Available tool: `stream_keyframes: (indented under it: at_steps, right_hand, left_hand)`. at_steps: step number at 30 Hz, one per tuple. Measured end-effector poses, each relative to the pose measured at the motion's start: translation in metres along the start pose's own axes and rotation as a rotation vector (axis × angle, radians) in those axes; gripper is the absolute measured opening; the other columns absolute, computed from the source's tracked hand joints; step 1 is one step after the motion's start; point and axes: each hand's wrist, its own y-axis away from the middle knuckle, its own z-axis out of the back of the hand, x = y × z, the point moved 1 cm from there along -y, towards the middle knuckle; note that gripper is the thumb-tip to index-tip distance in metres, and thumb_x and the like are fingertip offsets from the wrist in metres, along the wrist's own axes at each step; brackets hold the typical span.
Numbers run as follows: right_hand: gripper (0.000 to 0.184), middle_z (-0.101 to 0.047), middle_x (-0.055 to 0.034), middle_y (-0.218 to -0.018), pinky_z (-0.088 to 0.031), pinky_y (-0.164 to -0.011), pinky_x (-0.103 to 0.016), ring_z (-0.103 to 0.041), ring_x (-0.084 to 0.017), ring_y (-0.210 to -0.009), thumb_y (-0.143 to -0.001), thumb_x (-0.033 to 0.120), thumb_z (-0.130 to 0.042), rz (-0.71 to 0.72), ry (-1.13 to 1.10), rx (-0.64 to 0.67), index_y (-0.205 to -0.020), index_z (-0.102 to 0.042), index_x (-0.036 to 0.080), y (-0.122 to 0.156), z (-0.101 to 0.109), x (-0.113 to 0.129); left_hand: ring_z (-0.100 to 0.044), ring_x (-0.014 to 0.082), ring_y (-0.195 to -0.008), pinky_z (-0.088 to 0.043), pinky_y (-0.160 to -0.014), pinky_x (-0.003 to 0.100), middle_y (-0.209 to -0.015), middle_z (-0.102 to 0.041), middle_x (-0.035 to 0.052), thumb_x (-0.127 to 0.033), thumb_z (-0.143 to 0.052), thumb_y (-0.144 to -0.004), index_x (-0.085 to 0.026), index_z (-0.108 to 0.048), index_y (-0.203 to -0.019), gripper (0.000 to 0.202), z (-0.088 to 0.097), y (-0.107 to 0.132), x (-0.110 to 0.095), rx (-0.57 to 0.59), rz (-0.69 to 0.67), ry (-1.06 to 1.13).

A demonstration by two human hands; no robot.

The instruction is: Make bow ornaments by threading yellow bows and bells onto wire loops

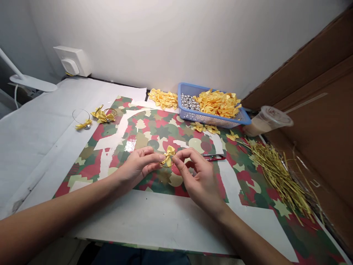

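Note:
Over the middle of the patterned sheet, a yellow ribbon bow [169, 154] is held between both hands. My left hand [142, 162] pinches it from the left between thumb and fingers. From the right, my right hand [196, 170] has its thumb and forefinger closed at the bow's edge, on what looks like a thin tie or wire; its exact form is too small to make out. A thin curved line shows just under the bow. Behind my right hand lies a small red-handled tool [216, 158], partly covered by the hand.
A blue basket [204, 119] holds silver bells and yellow bows, with a bow pile [164, 99] beside it. Wire rings with bows [103, 115] lie left. Right are yellow-green ties [278, 173], a lidded plastic cup [264, 121] and a cardboard wall [320, 99].

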Motion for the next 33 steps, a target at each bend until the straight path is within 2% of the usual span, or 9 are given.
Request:
stream_keyframes:
  at_steps: [6,9,12,16,20,23,29,31,33]
  right_hand:
    - [0.013,-0.057,-0.0003,-0.075,-0.044,-0.056,-0.025,-0.053,-0.013,-0.066,-0.091,0.022,-0.049,0.008,-0.010,-0.021,-0.080,-0.053,0.022,0.004,-0.006,0.001]
    - [0.013,-0.056,0.0003,-0.075,-0.044,-0.055,-0.025,-0.052,-0.013,-0.065,-0.092,0.023,-0.049,-0.026,-0.037,-0.012,-0.079,-0.053,0.022,0.004,-0.008,0.001]
    - [0.003,-0.055,-0.0005,-0.084,-0.045,-0.055,-0.025,-0.052,-0.013,-0.069,-0.089,0.023,-0.053,-0.030,-0.059,-0.043,-0.087,-0.053,0.022,0.003,-0.006,0.002]
    - [0.013,-0.053,-0.0032,-0.096,-0.046,-0.060,-0.026,-0.052,-0.014,-0.079,-0.085,0.018,-0.060,0.127,0.034,-0.101,-0.098,-0.057,0.022,0.000,0.000,0.003]
    - [0.011,-0.051,-0.0031,-0.089,-0.046,-0.057,-0.026,-0.053,-0.015,-0.079,-0.084,0.015,-0.062,0.274,0.086,-0.039,-0.092,-0.063,0.022,-0.003,0.003,0.002]
    - [0.010,-0.051,-0.0033,-0.087,-0.045,-0.056,-0.026,-0.054,-0.016,-0.077,-0.085,0.012,-0.060,0.314,0.109,0.008,-0.089,-0.062,0.021,-0.005,0.004,-0.001]
    - [0.013,-0.054,-0.0059,-0.087,-0.045,-0.070,-0.032,-0.053,-0.019,-0.084,-0.089,0.007,-0.049,0.483,0.178,0.100,-0.089,-0.052,0.019,-0.006,0.005,-0.002]
    - [0.013,-0.055,-0.0039,-0.082,-0.043,-0.070,-0.032,-0.051,-0.018,-0.079,-0.090,0.007,-0.047,0.437,0.101,0.110,-0.088,-0.051,0.020,-0.004,0.005,0.000]
    - [0.011,-0.054,-0.0020,-0.080,-0.042,-0.068,-0.031,-0.050,-0.016,-0.075,-0.091,0.012,-0.047,0.314,-0.025,0.100,-0.086,-0.050,0.021,-0.003,0.004,0.001]
  left_hand:
    - [-0.051,0.0074,-0.059,-0.042,-0.059,0.019,-0.056,-0.054,-0.0054,-0.020,-0.080,-0.057,-0.017,-0.042,-0.054,0.038,-0.002,0.001,0.002,0.005,-0.001,-0.035]
    - [-0.053,0.0079,-0.060,-0.042,-0.058,0.020,-0.057,-0.054,-0.0051,-0.019,-0.081,-0.055,-0.018,-0.037,-0.054,0.043,-0.002,0.000,0.002,-0.002,-0.012,-0.044]
    - [-0.053,0.0075,-0.058,-0.042,-0.057,0.020,-0.057,-0.057,-0.0048,-0.023,-0.080,-0.058,-0.019,-0.031,-0.056,0.049,-0.002,0.002,-0.001,-0.067,-0.078,-0.095]
    - [-0.054,0.0071,-0.058,-0.044,-0.058,0.020,-0.063,-0.065,-0.0031,-0.019,-0.077,-0.062,-0.020,-0.028,-0.060,0.049,-0.006,0.009,-0.006,-0.162,-0.234,-0.240]
    - [-0.057,0.0072,-0.058,-0.044,-0.054,0.018,-0.065,-0.067,-0.0031,-0.018,-0.073,-0.066,-0.020,-0.029,-0.061,0.045,-0.009,0.014,-0.005,-0.077,-0.323,-0.275]
    - [-0.056,0.0066,-0.056,-0.043,-0.051,0.017,-0.063,-0.067,-0.0036,-0.017,-0.072,-0.067,-0.020,-0.029,-0.061,0.044,-0.009,0.013,-0.002,-0.046,-0.307,-0.275]
    - [-0.053,0.0053,-0.051,-0.041,-0.049,0.017,-0.059,-0.065,-0.0036,-0.016,-0.074,-0.062,-0.019,-0.027,-0.059,0.047,-0.010,0.011,-0.001,-0.025,-0.186,-0.291]
    - [-0.054,0.0058,-0.050,-0.043,-0.050,0.018,-0.058,-0.064,-0.0040,-0.016,-0.074,-0.061,-0.020,-0.027,-0.058,0.047,-0.010,0.010,0.001,-0.021,-0.149,-0.300]
    - [-0.054,0.0067,-0.050,-0.044,-0.050,0.019,-0.056,-0.063,-0.0045,-0.015,-0.073,-0.060,-0.020,-0.027,-0.058,0.046,-0.011,0.009,0.002,-0.018,-0.118,-0.305]
